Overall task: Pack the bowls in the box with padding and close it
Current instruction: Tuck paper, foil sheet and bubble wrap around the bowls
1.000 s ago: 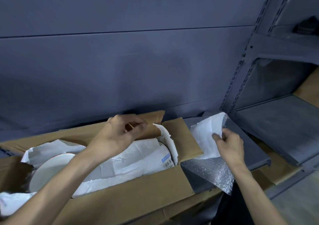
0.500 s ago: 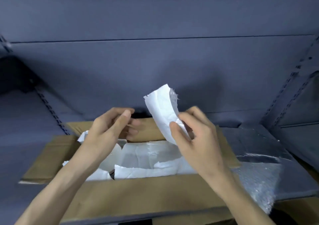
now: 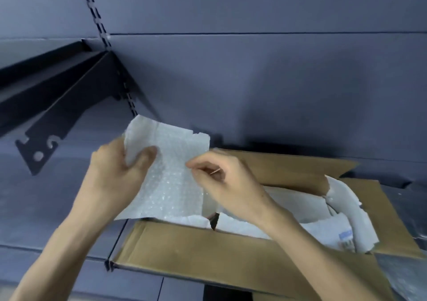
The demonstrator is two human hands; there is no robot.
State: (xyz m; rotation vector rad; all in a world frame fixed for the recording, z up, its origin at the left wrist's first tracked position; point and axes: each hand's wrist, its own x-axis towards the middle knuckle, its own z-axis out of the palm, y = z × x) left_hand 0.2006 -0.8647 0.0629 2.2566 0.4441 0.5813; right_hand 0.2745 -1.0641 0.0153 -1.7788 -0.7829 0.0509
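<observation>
I hold a white sheet of bubble-wrap padding (image 3: 169, 176) spread out above the left end of the open cardboard box (image 3: 208, 252). My left hand (image 3: 115, 173) grips its upper left edge, thumb on the front. My right hand (image 3: 227, 183) pinches its right edge between thumb and fingers. White padding (image 3: 323, 227) with a small printed label fills the box. No bowl shows; the padding covers whatever lies beneath.
The box lies on a dark grey shelf (image 3: 46, 208) against a grey back panel. A black shelf bracket (image 3: 53, 120) juts out at the upper left. More clear bubble wrap (image 3: 406, 275) lies at the right beside the box.
The padding sheet, held folded in my right hand, is now spread between both hands; my left hand took its left edge. The view swung left, so the box sits lower right.
</observation>
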